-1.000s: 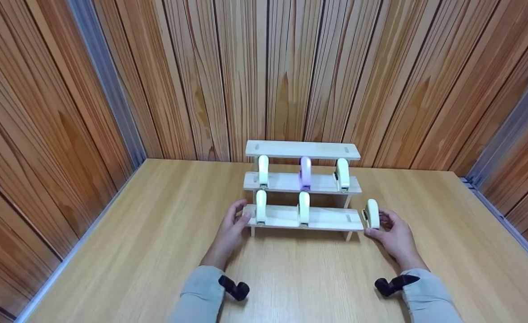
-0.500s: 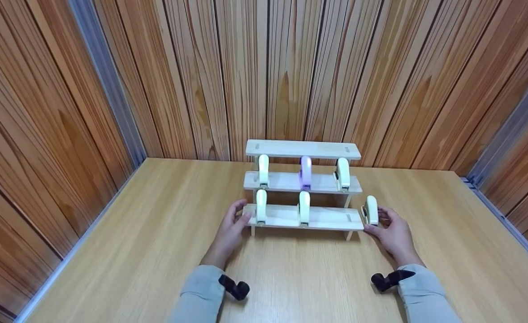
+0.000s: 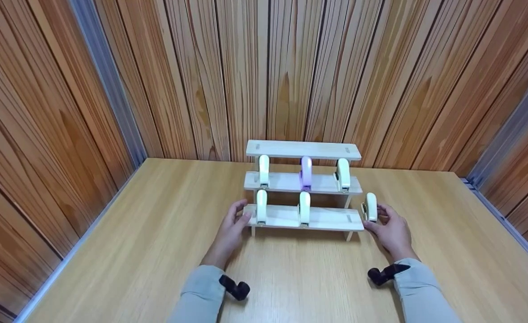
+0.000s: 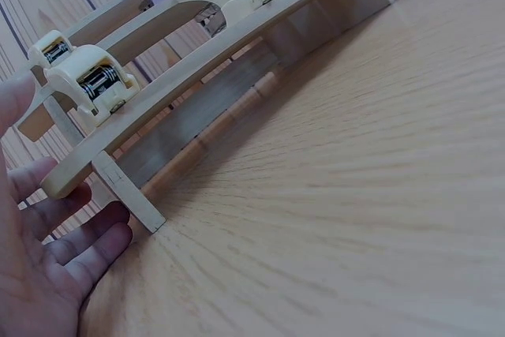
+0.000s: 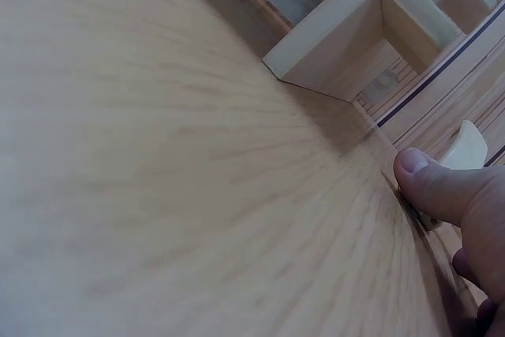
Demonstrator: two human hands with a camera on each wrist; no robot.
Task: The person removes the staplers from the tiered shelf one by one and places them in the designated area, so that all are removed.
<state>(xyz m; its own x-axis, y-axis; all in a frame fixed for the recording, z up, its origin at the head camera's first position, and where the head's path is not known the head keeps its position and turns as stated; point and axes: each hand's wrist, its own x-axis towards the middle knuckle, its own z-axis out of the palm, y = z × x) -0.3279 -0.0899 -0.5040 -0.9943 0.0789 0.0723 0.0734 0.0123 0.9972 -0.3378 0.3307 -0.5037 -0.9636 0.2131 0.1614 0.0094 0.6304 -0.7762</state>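
Note:
A pale green stapler (image 3: pixel 370 207) stands upright at the right end of a three-tier wooden shelf (image 3: pixel 326 217), pinched between thumb and fingers of my right hand (image 3: pixel 392 231). In the right wrist view, the thumb (image 5: pixel 434 187) covers much of this stapler (image 5: pixel 467 147). My left hand (image 3: pixel 229 231) holds the left end of the bottom tier. From the left wrist, its fingers (image 4: pixel 87 246) show around and under the plank's end. Two pale green staplers, one left (image 3: pixel 261 207) and one in the middle (image 3: pixel 305 209), stand on that tier.
On the middle tier stand a pale stapler (image 3: pixel 264 171), a purple stapler (image 3: pixel 306 173) and another pale stapler (image 3: pixel 343 175). The top tier (image 3: pixel 303 149) is bare, close to the wood-panelled back wall (image 3: pixel 246 80). All of it stands on a wooden table (image 3: pixel 165 211).
My right hand has slid the stapler a little farther back along the shelf's right end. The left hand and the shelf have stayed in place.

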